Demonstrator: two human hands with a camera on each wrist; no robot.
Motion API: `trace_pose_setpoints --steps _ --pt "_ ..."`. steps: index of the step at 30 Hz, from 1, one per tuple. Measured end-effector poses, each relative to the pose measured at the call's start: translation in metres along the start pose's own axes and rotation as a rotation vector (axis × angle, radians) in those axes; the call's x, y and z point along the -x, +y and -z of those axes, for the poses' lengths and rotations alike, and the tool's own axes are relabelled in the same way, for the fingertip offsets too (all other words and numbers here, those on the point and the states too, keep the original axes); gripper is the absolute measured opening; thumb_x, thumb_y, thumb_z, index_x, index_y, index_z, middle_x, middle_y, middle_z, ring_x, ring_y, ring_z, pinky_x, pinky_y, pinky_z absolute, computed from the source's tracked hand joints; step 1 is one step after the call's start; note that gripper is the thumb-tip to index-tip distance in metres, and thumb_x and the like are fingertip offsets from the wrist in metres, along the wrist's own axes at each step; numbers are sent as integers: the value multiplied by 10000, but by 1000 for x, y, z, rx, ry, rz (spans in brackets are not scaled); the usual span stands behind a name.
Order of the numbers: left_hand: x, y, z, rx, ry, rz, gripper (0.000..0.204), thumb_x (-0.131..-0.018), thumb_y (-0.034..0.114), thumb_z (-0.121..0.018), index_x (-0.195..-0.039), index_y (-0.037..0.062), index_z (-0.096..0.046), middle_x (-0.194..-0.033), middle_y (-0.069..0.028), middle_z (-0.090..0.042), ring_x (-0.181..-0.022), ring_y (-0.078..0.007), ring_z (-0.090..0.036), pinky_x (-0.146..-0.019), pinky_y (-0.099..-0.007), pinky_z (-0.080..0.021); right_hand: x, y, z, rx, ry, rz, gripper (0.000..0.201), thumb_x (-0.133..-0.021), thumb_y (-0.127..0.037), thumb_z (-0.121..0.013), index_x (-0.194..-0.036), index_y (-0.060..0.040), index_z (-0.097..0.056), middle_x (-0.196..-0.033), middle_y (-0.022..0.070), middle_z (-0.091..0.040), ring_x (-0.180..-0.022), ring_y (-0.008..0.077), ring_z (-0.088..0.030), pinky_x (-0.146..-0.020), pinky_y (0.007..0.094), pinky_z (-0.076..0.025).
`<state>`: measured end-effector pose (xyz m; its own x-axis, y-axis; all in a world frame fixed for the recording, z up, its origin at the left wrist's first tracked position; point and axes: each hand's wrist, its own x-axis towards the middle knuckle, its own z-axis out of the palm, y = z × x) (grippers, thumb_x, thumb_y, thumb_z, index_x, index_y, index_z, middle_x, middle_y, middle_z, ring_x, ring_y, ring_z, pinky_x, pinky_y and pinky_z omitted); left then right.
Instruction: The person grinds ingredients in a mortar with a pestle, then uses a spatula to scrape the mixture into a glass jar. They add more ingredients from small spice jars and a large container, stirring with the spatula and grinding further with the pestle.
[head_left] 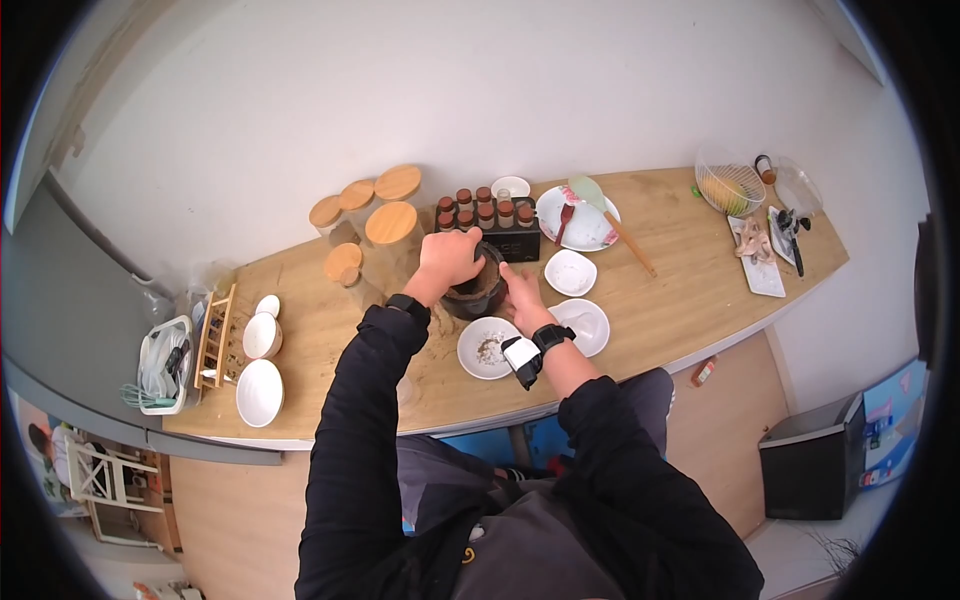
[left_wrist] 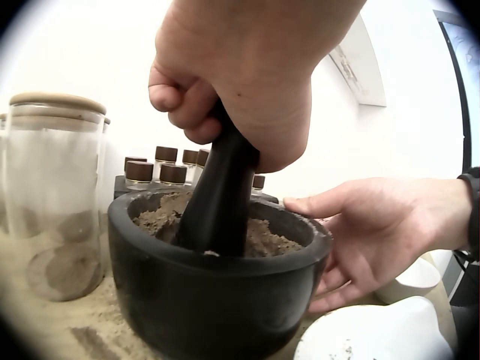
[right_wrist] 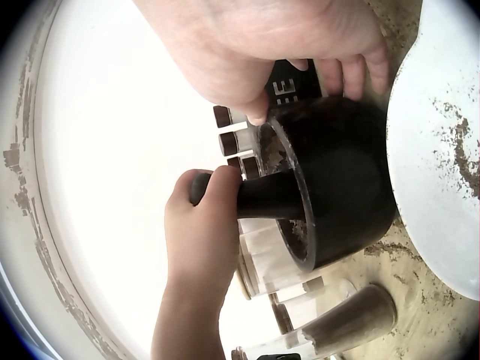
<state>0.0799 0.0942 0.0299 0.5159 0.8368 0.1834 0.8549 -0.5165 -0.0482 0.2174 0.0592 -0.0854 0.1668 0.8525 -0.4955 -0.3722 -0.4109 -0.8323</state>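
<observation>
A black mortar (left_wrist: 217,307) holds brown ground powder (left_wrist: 274,241), with a black pestle (left_wrist: 219,195) standing in it at a slight tilt. My left hand (head_left: 450,264) grips the pestle's upper part from above, fingers curled round it, as the left wrist view (left_wrist: 240,82) also shows. At the mortar's right side, my right hand (left_wrist: 375,232) rests against the wall with thumb near the rim and fingers extended. In the right wrist view the pestle (right_wrist: 266,196) leans into the mortar (right_wrist: 341,180).
Behind the mortar stands a black rack (head_left: 522,246) of brown-capped jars. Wooden-lidded glass jars (head_left: 392,224) are to the left. A bowl with brown bits (head_left: 487,349) sits in front, and more white bowls (head_left: 571,273) to the right. Spilled powder (left_wrist: 112,330) lies on the table.
</observation>
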Motion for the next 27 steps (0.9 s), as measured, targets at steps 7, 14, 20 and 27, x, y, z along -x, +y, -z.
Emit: trace_pose_setpoints --steps 7,14,20,27 --pt "-7 2 -15 43 84 86 350 -784 383 -615 -954 88 -533 -839 -125 -640 -781 -303 -652 -654 -431 -515 -10 7 1 8 -4 32 963 -825 -504 -634 -1483 -109 -52 -1428 161 -334 -1281 356 -355 -1050 534 -223" --pt "6 5 -5 26 29 -88 327 -776 375 -598 -943 103 -529 -792 -118 -635 -764 -301 -644 -642 -432 -509 4 -3 0 2 1 0 969 -822 -505 -636 -1486 -112 -49 -1432 163 -328 -1277 359 -357 -1049 522 -233" --pt "3 -6 -8 -23 69 -73 320 -788 369 -600 -937 95 -529 -793 -119 -632 -719 -299 -648 -614 -432 -509 3 -2 0 5 2 22 968 -818 -505 -639 -1485 -113 -57 -1436 163 -326 -1271 353 -366 -1045 519 -238" --pt "2 -3 -19 34 193 -35 319 -775 361 -611 -929 94 -529 -795 -118 -626 -703 -301 -644 -600 -430 -507 10 -6 -3 -62 22 -6 897 -813 -397 -684 -1464 -81 -154 -1457 181 -291 -1321 315 -324 -1045 482 -277"
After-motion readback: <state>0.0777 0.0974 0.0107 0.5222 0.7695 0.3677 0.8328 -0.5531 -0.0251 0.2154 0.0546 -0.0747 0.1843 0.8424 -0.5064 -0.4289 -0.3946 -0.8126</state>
